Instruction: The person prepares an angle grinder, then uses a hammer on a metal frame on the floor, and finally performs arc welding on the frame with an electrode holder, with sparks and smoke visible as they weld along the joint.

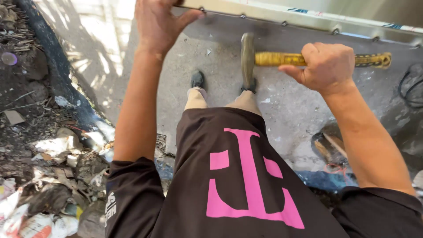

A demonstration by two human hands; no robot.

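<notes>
Grey concrete ground (pixel 286 105), speckled with pale chips and paint flecks, is seen from above, with sunlight patterned across its upper left part. Along the top edge a long metal panel (pixel 308 20) is seen, its rim studded with a row of small fasteners, and a strip with coloured markings runs along it toward the right. The panel's edge is gripped by the left hand (pixel 158 24), thumb spread under the rim and fingers wrapped over the top, out of sight. One hammer (pixel 269 58) is held level by the right hand (pixel 326 66), which is closed tightly around the yellowish, worn handle near its middle; the handle's end sticks out past the fist to the right. The dull metal hammer head (pixel 247 55) hangs just below the panel's rim, whether touching it cannot be told. Two dark shoes (pixel 197 79) are seen on the concrete beneath, below light trousers. A dark shirt with a large pink shape (pixel 246 180) fills the lower middle. At the left, a bank of earth, stones and rubble (pixel 39 132) is bordered by a blue strip (pixel 57 70), and crumpled white bags with red marks (pixel 26 222) lie in the bottom corner. One black cable (pixel 410 88) is coiled at the right edge.
</notes>
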